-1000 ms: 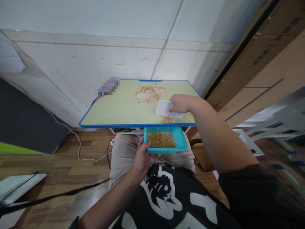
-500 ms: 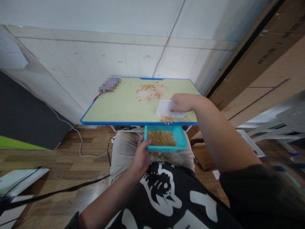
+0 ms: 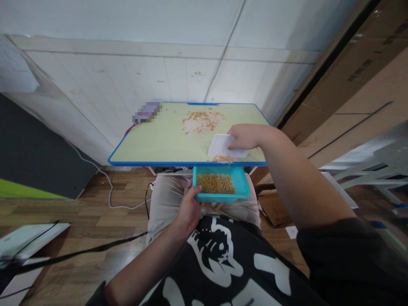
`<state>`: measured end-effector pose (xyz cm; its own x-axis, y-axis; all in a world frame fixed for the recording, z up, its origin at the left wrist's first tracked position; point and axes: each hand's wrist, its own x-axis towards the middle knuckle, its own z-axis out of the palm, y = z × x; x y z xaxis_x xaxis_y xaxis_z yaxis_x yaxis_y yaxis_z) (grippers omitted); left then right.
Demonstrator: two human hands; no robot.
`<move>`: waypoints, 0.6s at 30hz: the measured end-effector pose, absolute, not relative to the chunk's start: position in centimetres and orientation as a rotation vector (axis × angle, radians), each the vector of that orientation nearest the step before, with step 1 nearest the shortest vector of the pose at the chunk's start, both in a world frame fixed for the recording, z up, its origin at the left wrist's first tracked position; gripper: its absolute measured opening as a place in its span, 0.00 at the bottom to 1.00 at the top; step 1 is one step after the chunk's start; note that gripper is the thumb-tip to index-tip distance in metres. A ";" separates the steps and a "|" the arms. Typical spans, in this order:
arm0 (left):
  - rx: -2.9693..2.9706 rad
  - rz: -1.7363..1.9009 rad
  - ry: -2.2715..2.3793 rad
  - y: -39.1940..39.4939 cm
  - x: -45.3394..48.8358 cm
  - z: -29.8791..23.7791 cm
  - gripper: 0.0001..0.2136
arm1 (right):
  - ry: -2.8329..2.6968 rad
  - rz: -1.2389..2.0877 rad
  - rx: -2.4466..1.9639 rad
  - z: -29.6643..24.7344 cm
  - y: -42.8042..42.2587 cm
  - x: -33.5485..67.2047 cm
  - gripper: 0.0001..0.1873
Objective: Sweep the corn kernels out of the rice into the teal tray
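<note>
My left hand (image 3: 191, 208) grips the left front corner of a turquoise plastic tray (image 3: 242, 187), its thumb over the rim. Greenish-yellow beans (image 3: 216, 184) cover much of the tray's bottom. The tray is just under the front edge of the table (image 3: 153, 144), above my lap. My right hand (image 3: 245, 136) is closed on a flat white scraper (image 3: 219, 144), standing on the tabletop. Against its near side lies a small heap of yellow kernels with pale grains (image 3: 223, 159), at the table's edge. Farther back spreads a larger pile of white grains and yellow kernels (image 3: 202, 122).
A blurred-out object (image 3: 147, 111) with red and blue cords lies at the table's back left. The wall (image 3: 127, 76) stands right behind the table. Large cardboard boxes (image 3: 350, 89) lean at the right. A white cable (image 3: 110, 191) runs across the floor at the left.
The small heap by the scraper has shifted slightly and shows more pale grains at the table's edge. Both hands and the tray stay nearly in place.
</note>
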<state>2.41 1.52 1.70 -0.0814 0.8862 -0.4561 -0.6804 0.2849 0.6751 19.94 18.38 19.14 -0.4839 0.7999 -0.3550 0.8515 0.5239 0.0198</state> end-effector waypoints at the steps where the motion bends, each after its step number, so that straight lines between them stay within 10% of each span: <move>1: 0.262 1.322 1.003 1.5 2.4 1.7 0.28 | 2.449 -0.226 1.370 19.1 18.4 20.0 0.19; 18: 0.287 1.283 1.039 1.6 2.2 1.4 0.30 | 2.458 -0.264 1.329 19.2 18.0 20.2 0.16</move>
